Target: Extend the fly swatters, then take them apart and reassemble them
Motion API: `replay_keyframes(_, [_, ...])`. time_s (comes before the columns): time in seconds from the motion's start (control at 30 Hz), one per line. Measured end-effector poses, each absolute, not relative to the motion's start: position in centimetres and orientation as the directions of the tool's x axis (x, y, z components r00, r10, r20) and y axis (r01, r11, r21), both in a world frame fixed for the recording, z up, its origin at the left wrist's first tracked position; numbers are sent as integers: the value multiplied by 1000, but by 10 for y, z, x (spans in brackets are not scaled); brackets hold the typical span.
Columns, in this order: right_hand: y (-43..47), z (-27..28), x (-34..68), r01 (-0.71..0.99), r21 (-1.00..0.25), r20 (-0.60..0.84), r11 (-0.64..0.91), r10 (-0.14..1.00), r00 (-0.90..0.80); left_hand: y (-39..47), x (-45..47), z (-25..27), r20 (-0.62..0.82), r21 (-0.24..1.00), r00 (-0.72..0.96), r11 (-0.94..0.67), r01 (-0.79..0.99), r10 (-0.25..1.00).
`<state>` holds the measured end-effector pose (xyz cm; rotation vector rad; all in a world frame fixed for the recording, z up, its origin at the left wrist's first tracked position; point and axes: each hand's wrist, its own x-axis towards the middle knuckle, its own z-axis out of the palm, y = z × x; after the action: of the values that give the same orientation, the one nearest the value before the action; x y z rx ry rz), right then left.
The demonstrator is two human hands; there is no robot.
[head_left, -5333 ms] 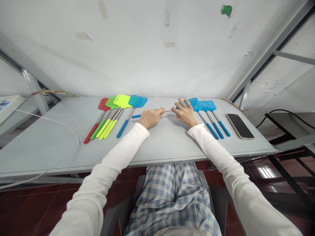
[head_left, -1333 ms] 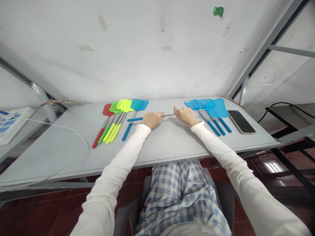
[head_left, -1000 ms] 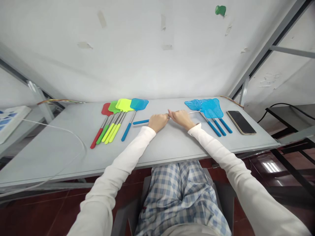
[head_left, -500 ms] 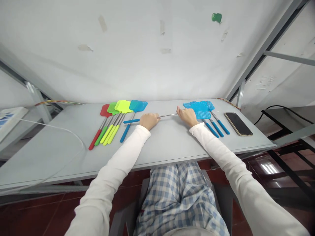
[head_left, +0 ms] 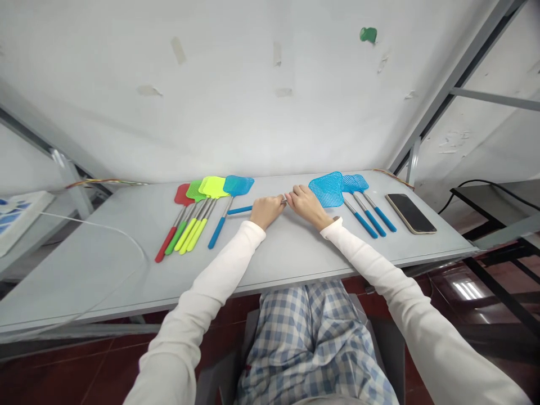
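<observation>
"What are the hands gripping, as you see it from your end?"

"On my feed the left hand point(head_left: 267, 211) is curled round the held swatter point(head_left: 327, 189), its smooth blue grip poking out past the fist. The right hand point(head_left: 306, 203) pinches the slim metal shaft; a glint of steel shows between them."

"Where is it, exactly?"

"Crosswise, at the middle of the table. I make out a squarish, rounded mesh head, beside the right hand and partly over the blue swatters point(head_left: 355, 183). I can't tell whether it touches the tabletop."

"And around it?"

"Left of the hands I have red, green, yellow and blue plastic heads in an overlapping fan, the yellow swatters point(head_left: 213, 187) bright among them. A glossy dark phone point(head_left: 410, 214) lies far right. The table point(head_left: 287, 253) is flat matte grey, against a white wall point(head_left: 228, 112) with tape scraps; the floor point(head_left: 101, 360) is shiny dark red."
</observation>
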<state>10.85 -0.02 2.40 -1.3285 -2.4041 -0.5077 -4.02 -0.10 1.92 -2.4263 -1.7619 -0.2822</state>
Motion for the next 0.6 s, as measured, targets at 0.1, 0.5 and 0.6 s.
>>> replay_keyframes(0.1, [1, 24, 110, 824, 113, 587, 555, 632, -506, -1, -44, 20, 265, 15, 288, -303, 953, 920])
replay_keyframes(0.5, [29, 24, 173, 815, -490, 672, 308, 729, 129, 7, -69, 20, 330, 38, 160, -183, 982, 930])
replay_keyframes(0.6, [38, 16, 179, 518, -791, 427, 327, 900, 84, 6, -68, 21, 340, 14, 186, -203, 979, 922])
